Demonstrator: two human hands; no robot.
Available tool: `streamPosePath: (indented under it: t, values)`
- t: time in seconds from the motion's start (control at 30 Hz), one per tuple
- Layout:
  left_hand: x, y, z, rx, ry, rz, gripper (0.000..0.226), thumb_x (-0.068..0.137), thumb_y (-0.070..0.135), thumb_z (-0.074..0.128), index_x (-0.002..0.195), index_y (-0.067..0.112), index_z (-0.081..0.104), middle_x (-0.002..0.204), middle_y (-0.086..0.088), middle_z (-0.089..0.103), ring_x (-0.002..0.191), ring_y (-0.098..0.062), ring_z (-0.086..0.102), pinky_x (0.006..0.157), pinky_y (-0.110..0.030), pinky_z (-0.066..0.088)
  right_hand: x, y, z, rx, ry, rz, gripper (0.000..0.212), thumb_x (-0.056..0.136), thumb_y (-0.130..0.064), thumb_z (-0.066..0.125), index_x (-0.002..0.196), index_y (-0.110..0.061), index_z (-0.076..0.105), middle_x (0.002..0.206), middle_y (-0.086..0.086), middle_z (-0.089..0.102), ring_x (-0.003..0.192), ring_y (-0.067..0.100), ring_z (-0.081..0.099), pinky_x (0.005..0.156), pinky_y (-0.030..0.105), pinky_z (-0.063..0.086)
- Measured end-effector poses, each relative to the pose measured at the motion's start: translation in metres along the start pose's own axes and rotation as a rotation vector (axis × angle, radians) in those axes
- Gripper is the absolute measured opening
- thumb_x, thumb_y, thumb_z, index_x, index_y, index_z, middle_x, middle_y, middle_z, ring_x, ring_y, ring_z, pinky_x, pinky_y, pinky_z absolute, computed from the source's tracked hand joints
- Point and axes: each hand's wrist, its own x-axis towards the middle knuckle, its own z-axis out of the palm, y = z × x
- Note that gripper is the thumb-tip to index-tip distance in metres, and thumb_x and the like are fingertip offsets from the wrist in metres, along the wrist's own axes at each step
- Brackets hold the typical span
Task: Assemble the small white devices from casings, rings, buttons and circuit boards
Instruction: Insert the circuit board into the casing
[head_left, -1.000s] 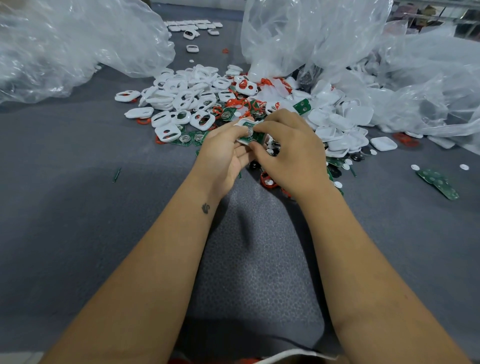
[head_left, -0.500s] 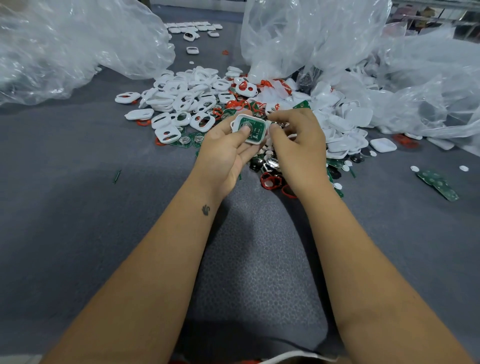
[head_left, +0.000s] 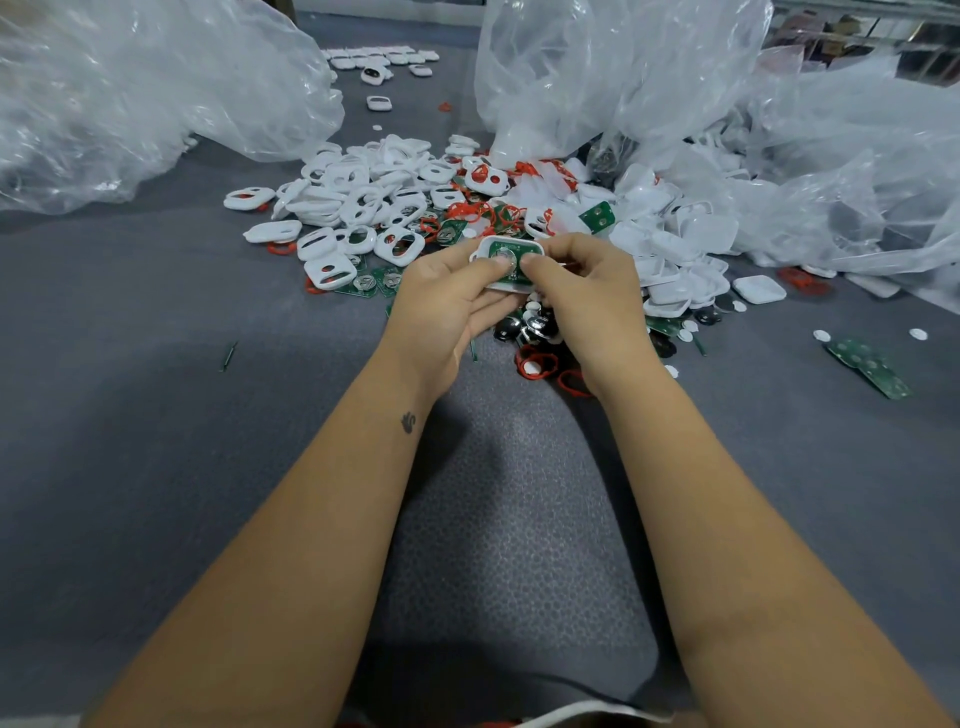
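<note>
Casing (head_left: 506, 244): white plastic, rounded-rectangular, held above the table (head_left: 130, 415) between both hands, with a green circuit board (head_left: 497, 254) seated inside it. A round metallic disc sits at the board's centre. No legible writing shows on any part.

Left hand (head_left: 441, 306): fingers curled under the casing, thumb pressing on the board's face. Right hand (head_left: 592, 296): fingers curled round the casing's right edge, thumb pressing on the board just beside the left thumb.

Table: covered with grey fabric; a darker, pebble-textured grey mat (head_left: 514, 519) lies between the forearms.

Loose parts beyond the hands:
- White casing fronts (head_left: 358, 208), each with oval cut-outs, piled to the left.
- Solid white casing backs (head_left: 691, 244), piled to the right; one lies apart (head_left: 759, 289).
- Thin red rings (head_left: 535, 361), scattered through the pile and just below the hands.
- Green boards (head_left: 374, 283), flat on the table; one strip (head_left: 870, 366) lies well apart at the right.
- Glossy black domed buttons (head_left: 506, 330) under the hands.

Crumpled clear plastic bags (head_left: 145, 93) stand at the rear left and right; the right bag (head_left: 857, 171) holds more white parts.
</note>
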Motion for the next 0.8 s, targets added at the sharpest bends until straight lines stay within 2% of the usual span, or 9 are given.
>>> streamPosePath:
  t: [0.1,0.27,0.43,0.6,0.67,0.73,0.8]
  values:
    - [0.0,-0.001,0.001,0.042,0.004,0.022,0.017,0.094,0.001,0.056,0.101,0.011,0.068,0.089,-0.002,0.076,0.084,-0.017,0.073,0.077,-0.026,0.059,0.0,0.0,-0.001,0.004,-0.012,-0.009,0.006,0.086,-0.013,0.066,0.081,-0.011,0.067,0.071,-0.006,0.058,0.072,0.01,0.051,0.073,0.027,0.043]
    - [-0.001,-0.002,0.001,0.081,0.029,0.037,0.019,0.095,0.002,0.055,0.11,0.005,0.066,0.098,-0.008,0.074,0.088,-0.019,0.073,0.083,-0.029,0.058,0.0,0.003,-0.001,0.004,-0.03,-0.026,0.007,0.087,-0.014,0.066,0.081,-0.012,0.068,0.071,-0.007,0.059,0.07,0.007,0.051,0.07,0.024,0.041]
    - [-0.002,-0.001,0.002,0.1,0.05,0.078,0.021,0.095,0.0,0.054,0.112,0.001,0.065,0.1,-0.011,0.073,0.089,-0.021,0.072,0.08,-0.028,0.058,0.002,0.006,0.001,0.004,-0.02,-0.045,0.014,0.086,-0.016,0.067,0.074,-0.022,0.066,0.066,-0.015,0.059,0.065,0.001,0.051,0.068,0.022,0.041]
    - [-0.005,0.0,0.003,0.05,0.077,0.08,0.017,0.094,-0.002,0.054,0.1,0.006,0.068,0.083,-0.004,0.076,0.079,-0.017,0.073,0.07,-0.022,0.057,0.002,0.005,-0.002,0.03,-0.081,-0.043,0.019,0.091,-0.024,0.063,0.073,-0.027,0.068,0.062,-0.02,0.062,0.063,-0.004,0.054,0.067,0.017,0.043]
    - [-0.006,0.001,0.003,0.004,0.085,0.062,0.015,0.094,-0.002,0.054,0.097,0.005,0.067,0.082,-0.005,0.076,0.079,-0.018,0.074,0.07,-0.023,0.058,0.005,0.003,-0.007,0.131,-0.019,0.012,0.019,0.091,-0.027,0.059,0.077,-0.023,0.071,0.07,-0.013,0.065,0.063,0.002,0.056,0.067,0.021,0.045]
    - [-0.006,0.002,0.002,-0.028,0.103,0.056,0.014,0.093,-0.002,0.055,0.093,0.005,0.067,0.08,-0.005,0.076,0.077,-0.018,0.074,0.069,-0.024,0.058,0.01,0.003,-0.016,0.194,0.139,0.068,0.016,0.091,-0.023,0.058,0.083,-0.018,0.071,0.077,-0.008,0.066,0.064,0.007,0.057,0.067,0.025,0.044]
    - [-0.006,0.003,0.001,-0.034,0.119,0.063,0.015,0.093,-0.003,0.055,0.089,0.005,0.067,0.077,-0.005,0.075,0.075,-0.018,0.073,0.067,-0.023,0.058,0.015,0.007,-0.026,0.153,0.308,0.091,0.016,0.091,-0.017,0.054,0.086,-0.018,0.069,0.078,-0.007,0.064,0.067,0.009,0.056,0.068,0.026,0.042]
